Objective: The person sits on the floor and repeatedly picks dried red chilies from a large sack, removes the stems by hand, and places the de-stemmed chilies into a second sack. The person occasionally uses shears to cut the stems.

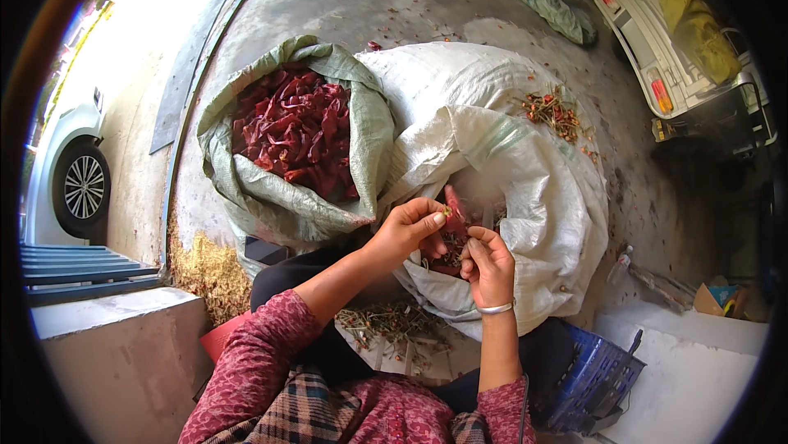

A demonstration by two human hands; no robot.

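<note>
My left hand [409, 225] pinches a dried red chilli pepper [454, 201] near its green stem end, over the mouth of a white woven sack [542, 198]. Close by on the right, my right hand [490, 265] has its fingers curled and thumb against them. Whether something small sits between those fingertips cannot be made out. Inside the white sack, partly hidden by my hands, lie more dark red peppers and stalks [446, 268]. A green woven sack [369, 118] with a rolled rim stands to the left, full of dried red peppers [295, 130].
Stalk scraps [394, 324] lie below the sacks, and more [554, 115] sit on the white sacking. A blue plastic crate [597, 376] stands lower right, near a plastic bottle [620, 264]. A light-coloured vehicle [640, 44] is upper right, a white car [68, 155] outside left.
</note>
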